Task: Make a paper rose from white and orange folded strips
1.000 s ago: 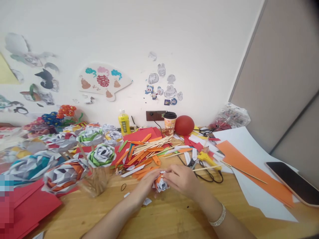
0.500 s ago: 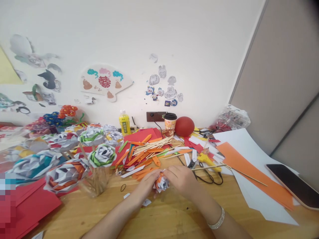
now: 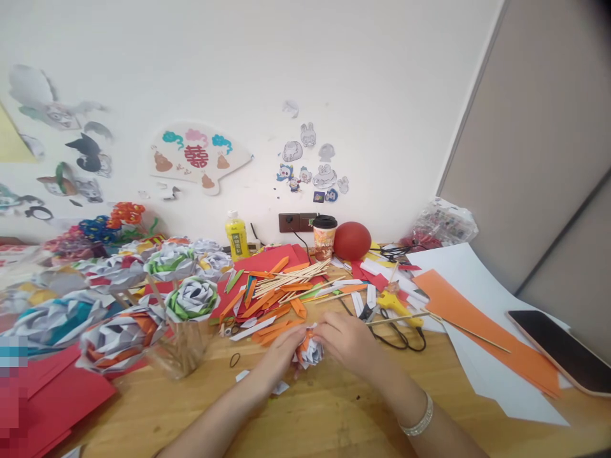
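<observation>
Between my two hands sits a small white and orange folded paper flower (image 3: 311,352), just above the wooden table. My left hand (image 3: 282,351) wraps its left side, with fingertips partly hidden behind and under it. My right hand (image 3: 341,340) pinches the flower's upper right edge. Past my fingers lie folded orange paper strips (image 3: 274,332) and white strips. Small white paper scraps (image 3: 280,387) rest beside my left wrist, and a black elastic loop (image 3: 235,360) lies to its left.
Finished paper flowers (image 3: 191,298) and a clear cup of sticks (image 3: 180,356) stand left. Behind are thin wooden sticks (image 3: 291,280), a bottle (image 3: 237,236), a lidded paper cup (image 3: 324,236) and a red balloon (image 3: 352,241). Right: a yellow glue gun (image 3: 395,304), orange sheets (image 3: 482,331), a phone (image 3: 558,350).
My right hand's fingers have shifted slightly on the flower's edge. Both hands keep hold of it, and the whole view has moved a little.
</observation>
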`<state>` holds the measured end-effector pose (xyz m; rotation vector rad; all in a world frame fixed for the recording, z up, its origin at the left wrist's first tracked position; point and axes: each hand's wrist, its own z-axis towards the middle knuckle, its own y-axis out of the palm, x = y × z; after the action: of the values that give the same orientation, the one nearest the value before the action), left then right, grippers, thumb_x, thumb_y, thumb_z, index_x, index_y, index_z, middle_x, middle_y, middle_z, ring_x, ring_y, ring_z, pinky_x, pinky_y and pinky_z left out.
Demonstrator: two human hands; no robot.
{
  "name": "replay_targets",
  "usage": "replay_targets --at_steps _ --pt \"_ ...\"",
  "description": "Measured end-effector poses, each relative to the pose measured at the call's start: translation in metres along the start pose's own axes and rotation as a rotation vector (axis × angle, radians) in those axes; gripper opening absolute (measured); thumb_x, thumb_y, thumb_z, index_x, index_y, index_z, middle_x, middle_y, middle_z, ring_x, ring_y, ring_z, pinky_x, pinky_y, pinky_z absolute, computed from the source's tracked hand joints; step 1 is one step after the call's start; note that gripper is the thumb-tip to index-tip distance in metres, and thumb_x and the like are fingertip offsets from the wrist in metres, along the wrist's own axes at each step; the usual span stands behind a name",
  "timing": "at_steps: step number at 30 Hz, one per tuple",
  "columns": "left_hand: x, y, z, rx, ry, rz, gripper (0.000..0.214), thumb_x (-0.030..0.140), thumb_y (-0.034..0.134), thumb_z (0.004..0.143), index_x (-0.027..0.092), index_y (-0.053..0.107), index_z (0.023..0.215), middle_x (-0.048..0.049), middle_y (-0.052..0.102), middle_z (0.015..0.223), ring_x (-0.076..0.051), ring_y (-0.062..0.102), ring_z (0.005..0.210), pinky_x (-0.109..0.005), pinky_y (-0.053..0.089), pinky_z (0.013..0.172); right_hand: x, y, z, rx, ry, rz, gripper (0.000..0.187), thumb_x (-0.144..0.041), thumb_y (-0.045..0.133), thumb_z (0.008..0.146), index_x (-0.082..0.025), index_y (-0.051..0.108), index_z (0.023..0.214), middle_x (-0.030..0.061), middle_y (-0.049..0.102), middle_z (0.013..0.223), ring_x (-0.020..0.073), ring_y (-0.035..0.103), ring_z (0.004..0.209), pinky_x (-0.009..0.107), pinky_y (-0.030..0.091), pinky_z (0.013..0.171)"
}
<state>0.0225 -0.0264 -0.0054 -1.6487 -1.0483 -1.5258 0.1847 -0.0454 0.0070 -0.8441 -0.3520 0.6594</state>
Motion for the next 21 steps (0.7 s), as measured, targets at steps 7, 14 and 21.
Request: replay_targets --at_steps 7,14,21 --pt "0.0039 0.0009 -0.0012 0.001 -0.025 -0.054 0.026 0.043 0.049 0.073 0.018 0.053 0.069 0.0019 0.047 0.055 -0.012 0.042 0.048 -0.021 0.034 0.041 -0.0003 0.0057 -0.0028 0.043 -0.033 -0.121 0.020 -0.021 0.039 0.089 -0.016 0.057 0.083 0.0026 0.056 0.071 0.0136 0.052 0.067 0.025 0.037 0.057" --pt "0.0069 0.0016 -0.0028 -0.012 -0.016 -0.056 0.028 0.046 0.051 0.072 0.018 0.055 0.072 0.0016 0.047 0.056 -0.012 0.042 0.048 -0.021 0.034 0.041 -0.0012 0.0085 -0.0020 0.112 -0.033 -0.124 0.021 -0.020 0.038 0.089 -0.016 0.058 0.082 0.0024 0.057 0.069 0.0126 0.052 0.065 0.024 0.037 0.055" --pt "0.0037 0.0007 -0.0016 -0.030 -0.007 -0.054 0.029 0.046 0.051 0.073 0.017 0.055 0.074 0.0012 0.048 0.057 -0.012 0.043 0.049 -0.021 0.035 0.041 -0.0009 0.0077 -0.0030 0.088 -0.066 -0.172 0.021 -0.019 0.039 0.089 -0.016 0.058 0.078 0.0014 0.055 0.063 0.0125 0.052 0.061 0.024 0.036 0.053"
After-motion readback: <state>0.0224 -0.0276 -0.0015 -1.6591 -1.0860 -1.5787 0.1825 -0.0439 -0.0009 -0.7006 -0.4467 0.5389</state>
